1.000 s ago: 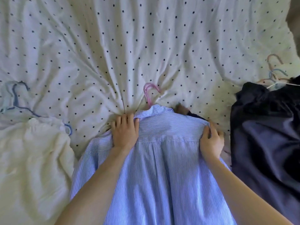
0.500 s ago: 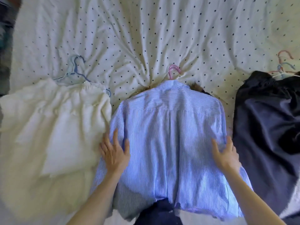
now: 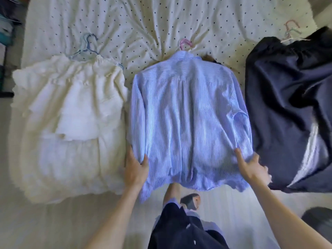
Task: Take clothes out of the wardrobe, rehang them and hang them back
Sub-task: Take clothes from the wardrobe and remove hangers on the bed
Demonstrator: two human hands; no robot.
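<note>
A blue-and-white striped shirt (image 3: 186, 114) lies back-up on the bed, with a pink hanger (image 3: 185, 43) poking out of its collar. My left hand (image 3: 135, 169) grips the shirt's lower left edge, thumb on top and fingers underneath. My right hand (image 3: 250, 165) holds the lower right edge by the sleeve the same way. The hem hangs over the bed's near edge.
A white ruffled dress (image 3: 68, 123) on a blue hanger (image 3: 86, 45) lies to the left. A dark navy garment (image 3: 287, 105) with several hangers (image 3: 292, 31) lies to the right. The dotted bedsheet (image 3: 152, 20) stretches beyond. My legs and the pale floor (image 3: 233, 209) are below.
My hands slid from the shirt's shoulders down its sides to the hem and now grip both lower edges. The view pulled back from the bed.
</note>
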